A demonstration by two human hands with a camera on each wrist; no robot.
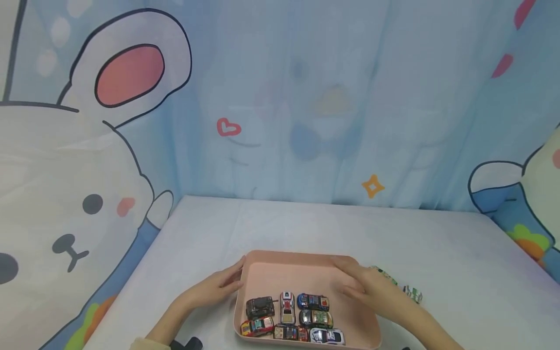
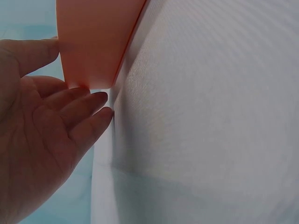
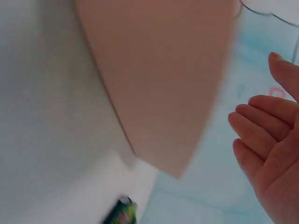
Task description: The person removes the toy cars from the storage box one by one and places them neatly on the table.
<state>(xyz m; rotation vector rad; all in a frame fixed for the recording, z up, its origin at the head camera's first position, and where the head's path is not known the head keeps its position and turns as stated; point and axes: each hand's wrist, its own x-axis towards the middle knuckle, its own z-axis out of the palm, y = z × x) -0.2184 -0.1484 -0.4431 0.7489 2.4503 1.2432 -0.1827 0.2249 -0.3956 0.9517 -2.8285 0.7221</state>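
A pink tray [image 1: 288, 257] stands on the white table with several small toy cars in its front part. Among them are a black tank-like vehicle [image 1: 260, 307], a white car with red markings [image 1: 287, 307], a blue car [image 1: 313, 302] and a white-and-dark car [image 1: 326, 336]. My left hand [image 1: 214, 289] touches the tray's outer left side with loosely extended fingers; in the left wrist view its fingertips meet the pink wall [image 2: 93, 42]. My right hand [image 1: 376, 287] is over the tray's right side, holding nothing. Seen from the right wrist, its fingers [image 3: 257, 123] are extended, apart from the tray wall.
Two small green patterned toys [image 1: 385, 275] lie on the table just right of the tray, partly behind the right hand. A dark object [image 1: 192, 344] shows at the bottom edge near the left forearm. Printed blue curtain [image 1: 280, 97] hangs behind the table.
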